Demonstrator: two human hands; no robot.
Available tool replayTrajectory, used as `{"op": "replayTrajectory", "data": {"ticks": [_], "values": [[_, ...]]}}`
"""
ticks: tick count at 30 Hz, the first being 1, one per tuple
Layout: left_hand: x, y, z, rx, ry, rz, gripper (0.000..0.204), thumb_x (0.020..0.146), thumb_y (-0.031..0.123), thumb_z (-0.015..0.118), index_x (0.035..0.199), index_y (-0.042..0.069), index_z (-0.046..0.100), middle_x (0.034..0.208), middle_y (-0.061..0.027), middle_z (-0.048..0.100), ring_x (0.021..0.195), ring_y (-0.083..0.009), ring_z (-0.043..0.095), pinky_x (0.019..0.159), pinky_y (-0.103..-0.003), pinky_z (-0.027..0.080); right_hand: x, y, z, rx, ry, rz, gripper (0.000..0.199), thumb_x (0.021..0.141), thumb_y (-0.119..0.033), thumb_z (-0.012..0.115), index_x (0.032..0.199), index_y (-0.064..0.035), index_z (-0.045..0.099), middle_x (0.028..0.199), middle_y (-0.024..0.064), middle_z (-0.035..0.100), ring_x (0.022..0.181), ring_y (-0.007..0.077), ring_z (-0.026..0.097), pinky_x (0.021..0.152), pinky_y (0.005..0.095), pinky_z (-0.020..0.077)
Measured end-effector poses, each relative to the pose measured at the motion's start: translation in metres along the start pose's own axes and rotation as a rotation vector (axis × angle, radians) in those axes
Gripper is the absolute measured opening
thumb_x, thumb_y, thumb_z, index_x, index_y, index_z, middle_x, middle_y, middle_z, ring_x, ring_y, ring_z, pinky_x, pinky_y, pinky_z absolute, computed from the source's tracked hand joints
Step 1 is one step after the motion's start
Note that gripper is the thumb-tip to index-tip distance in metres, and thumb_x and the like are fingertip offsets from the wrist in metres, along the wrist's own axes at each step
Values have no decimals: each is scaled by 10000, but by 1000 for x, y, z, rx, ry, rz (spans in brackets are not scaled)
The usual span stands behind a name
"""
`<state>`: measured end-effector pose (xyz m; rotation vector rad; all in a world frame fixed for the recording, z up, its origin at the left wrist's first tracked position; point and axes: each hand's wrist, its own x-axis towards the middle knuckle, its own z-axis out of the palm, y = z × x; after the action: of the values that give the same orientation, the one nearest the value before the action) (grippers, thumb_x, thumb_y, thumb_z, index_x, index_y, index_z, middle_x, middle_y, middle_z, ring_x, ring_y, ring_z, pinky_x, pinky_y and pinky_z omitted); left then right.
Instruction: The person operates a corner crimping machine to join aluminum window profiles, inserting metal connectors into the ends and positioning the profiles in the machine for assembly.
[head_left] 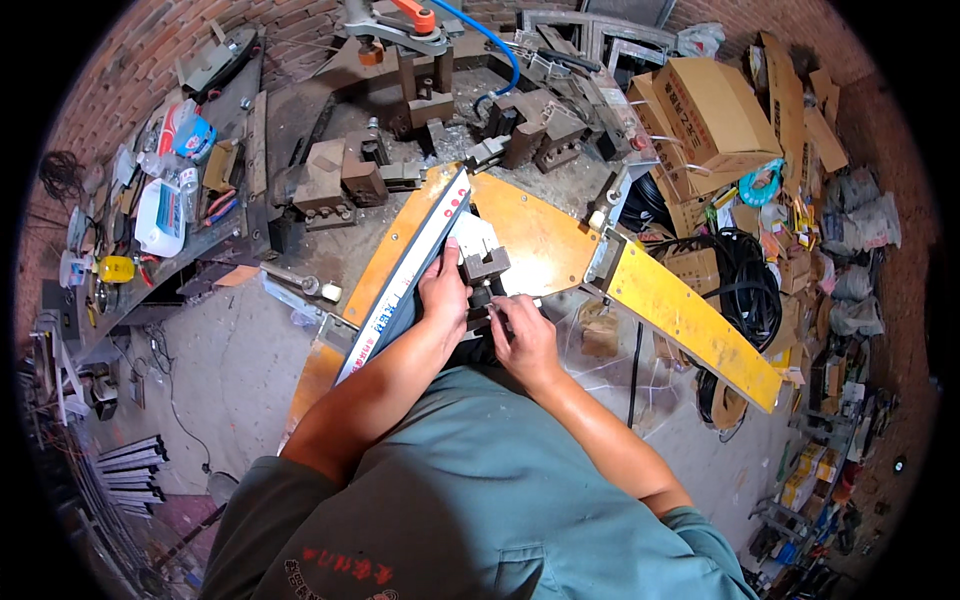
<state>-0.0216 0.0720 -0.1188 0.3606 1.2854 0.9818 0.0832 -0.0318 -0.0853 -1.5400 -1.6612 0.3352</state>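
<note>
A long window-frame profile (405, 275), white-faced with dark sides and printed film, lies slantwise over the yellow worktop (535, 232) of a machine. My left hand (443, 292) is closed round the profile's right side near its middle, thumb pointing away from me. Just right of it sits a grey metal clamp block (486, 263) with a white plate behind it. Close below that block, my right hand (524, 333) has its fingers bent together in a pinch near a small dark fitting. What the fingertips hold is too small to make out.
Heavy steel machine blocks (345, 175) and an orange-handled arm (400, 30) stand beyond the worktop. A yellow side arm (695, 325) reaches out right. Cardboard boxes (715, 115) and coiled black cable (745, 290) crowd the right. At left, a bench (230, 215) bears a white jug (160, 217) and tools.
</note>
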Motion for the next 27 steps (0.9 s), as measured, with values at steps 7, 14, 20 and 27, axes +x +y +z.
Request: {"op": "replayTrajectory", "data": {"ticks": [7,14,20,27], "values": [[0,0,-5,-3,-24,-11,345,1020,451,637,1093,116,672,926,26,669,732,-76,546,589,-254,378,4,1,4,123,75,71,138,886,12,712,1008,10,646,909,155,649,728,297,703,644,361,566],[-2,2,-2,17,12,-14,373,1021,462,634,1154,119,696,985,30,680,738,-79,527,598,-270,382,0,36,4,1049,187,1017,167,1056,-165,575,1063,1,554,919,149,695,842,256,750,757,324,621],[-1,3,-2,29,-7,-28,350,1005,474,653,1107,140,677,981,37,678,814,-80,556,671,-276,389,-5,51,9,1154,118,1101,229,1077,-209,522,1095,16,490,923,172,667,811,314,752,717,359,628],[-3,4,-2,33,-5,-34,356,1010,476,645,1111,137,680,964,43,670,797,-75,543,656,-268,381,-17,40,4,827,93,805,197,1095,-194,490,1113,0,462,929,139,656,802,279,749,700,350,623]]}}
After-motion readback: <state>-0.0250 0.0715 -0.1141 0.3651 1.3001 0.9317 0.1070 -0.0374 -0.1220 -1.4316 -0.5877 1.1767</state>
